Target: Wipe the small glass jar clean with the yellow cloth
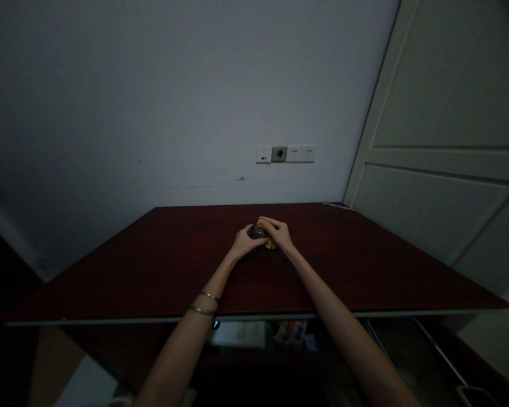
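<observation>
- Glassy dark object [258, 231], too small to identify, at twelve o'clock from the wearer, over the red-brown tabletop [152, 254].
- Left hand [243, 243], at its eight o'clock, curls half-closed around it, apparently to steady it.
- Right hand [281, 233], at three o'clock, pinches a yellow piece [271, 245] against it, seemingly to keep both together.
- Wall sockets [301, 154] beyond, at one o'clock.

No legible text, no readable numbers
</observation>
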`<state>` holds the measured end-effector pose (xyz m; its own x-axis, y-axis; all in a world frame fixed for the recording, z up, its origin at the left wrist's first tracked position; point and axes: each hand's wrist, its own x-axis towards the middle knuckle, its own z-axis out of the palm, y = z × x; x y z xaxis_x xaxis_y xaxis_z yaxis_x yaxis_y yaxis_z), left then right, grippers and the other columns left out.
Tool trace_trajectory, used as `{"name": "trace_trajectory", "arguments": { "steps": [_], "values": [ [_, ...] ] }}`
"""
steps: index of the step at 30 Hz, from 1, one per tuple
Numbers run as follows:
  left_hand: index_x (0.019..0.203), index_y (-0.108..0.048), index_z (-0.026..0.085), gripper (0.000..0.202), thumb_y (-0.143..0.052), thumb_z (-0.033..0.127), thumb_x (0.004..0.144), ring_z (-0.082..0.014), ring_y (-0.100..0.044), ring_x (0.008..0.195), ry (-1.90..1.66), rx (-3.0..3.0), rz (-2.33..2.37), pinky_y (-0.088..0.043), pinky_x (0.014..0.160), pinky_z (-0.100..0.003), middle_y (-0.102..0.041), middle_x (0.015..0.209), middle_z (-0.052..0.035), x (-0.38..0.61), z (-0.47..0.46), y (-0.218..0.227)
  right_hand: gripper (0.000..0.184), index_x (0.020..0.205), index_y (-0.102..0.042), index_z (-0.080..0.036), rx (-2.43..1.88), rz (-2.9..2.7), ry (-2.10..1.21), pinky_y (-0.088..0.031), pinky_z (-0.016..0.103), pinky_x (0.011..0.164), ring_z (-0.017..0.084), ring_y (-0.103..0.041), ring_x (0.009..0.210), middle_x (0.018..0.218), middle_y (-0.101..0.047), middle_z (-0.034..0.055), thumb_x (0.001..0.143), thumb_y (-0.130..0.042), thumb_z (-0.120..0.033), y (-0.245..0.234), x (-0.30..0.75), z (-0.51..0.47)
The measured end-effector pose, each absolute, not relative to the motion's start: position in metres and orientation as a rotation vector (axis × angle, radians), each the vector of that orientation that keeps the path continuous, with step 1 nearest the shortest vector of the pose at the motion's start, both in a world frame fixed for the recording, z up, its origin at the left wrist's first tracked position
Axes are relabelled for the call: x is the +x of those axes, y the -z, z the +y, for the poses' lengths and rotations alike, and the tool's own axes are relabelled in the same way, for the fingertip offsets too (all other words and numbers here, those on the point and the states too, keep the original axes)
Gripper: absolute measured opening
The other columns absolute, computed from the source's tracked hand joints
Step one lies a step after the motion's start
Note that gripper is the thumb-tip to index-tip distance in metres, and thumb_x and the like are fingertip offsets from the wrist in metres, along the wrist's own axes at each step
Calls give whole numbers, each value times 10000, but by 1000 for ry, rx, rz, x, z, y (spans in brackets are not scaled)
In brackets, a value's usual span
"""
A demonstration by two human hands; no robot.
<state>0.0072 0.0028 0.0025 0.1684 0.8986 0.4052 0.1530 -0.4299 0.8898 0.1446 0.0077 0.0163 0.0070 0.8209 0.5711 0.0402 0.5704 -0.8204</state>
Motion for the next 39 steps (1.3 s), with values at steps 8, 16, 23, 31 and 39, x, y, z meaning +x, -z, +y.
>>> {"name": "trace_trajectory", "arguments": {
  "steps": [8, 16, 23, 31, 39],
  "values": [
    [1052, -533, 101, 599, -736, 339, 540, -128, -575, 620, -1272, 1544, 923, -485, 473, -220, -624, 850, -72, 8, -1, -7, 270, 883, -684, -226, -669, -1546, -713, -374, 352, 949, 214, -520, 1074, 1065, -630, 43, 665, -631, -377, -22, 149, 1],
    [1056, -522, 98, 616, -745, 329, 530, -108, -556, 555, -1250, 1555, 927, -466, 409, -197, -612, 790, -56, 7, 1, -4, 363, 925, -672, -192, -773, -1399, -793, -444, 369, 860, 226, -589, 951, 989, -661, 67, 655, -620, -429, -21, 147, 5],
    [1073, -516, 111, 636, -736, 366, 534, -144, -579, 646, -1272, 1578, 897, -488, 440, -232, -607, 891, -85, 4, 3, -4, 271, 879, -686, -223, -674, -1527, -727, -391, 356, 933, 220, -540, 1048, 1040, -641, 49, 656, -641, -370, -23, 149, 2],
    [1036, -541, 100, 599, -743, 351, 531, -140, -586, 699, -1298, 1634, 827, -501, 539, -221, -612, 897, -79, 2, 5, -5, 369, 939, -664, -181, -745, -1371, -845, -440, 341, 864, 224, -590, 946, 988, -660, 59, 685, -587, -437, -21, 147, 8],
    [951, -557, 73, 601, -644, 542, 584, -129, -571, 499, -1165, 1447, 910, -489, 398, -243, -606, 690, -52, -7, 3, -8, 614, 1197, -479, -244, -592, -1604, -1085, -405, 318, 905, 214, -521, 1059, 1161, -566, 15, 610, -650, -293, -23, 153, 1]
  ]
}}
